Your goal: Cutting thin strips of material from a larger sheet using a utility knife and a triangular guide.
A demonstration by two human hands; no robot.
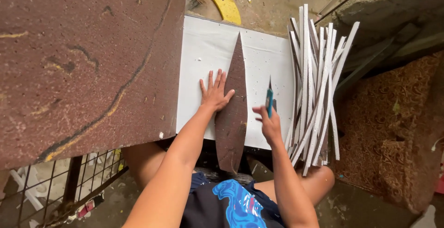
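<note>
A white foam board lies flat in front of me. On it rests a long, pointed, leaf-shaped brown template, its tip pointing away from me. My left hand is spread flat, fingers apart, pressing the board and the template's left edge. My right hand grips a teal utility knife with its blade pointing away, just right of the template's right edge.
A large brown speckled sheet covers the left. A pile of several thin white-and-brown cut strips lies at the board's right edge. A patterned brown cloth is further right, a yellow broom beyond the board, a wire rack at lower left.
</note>
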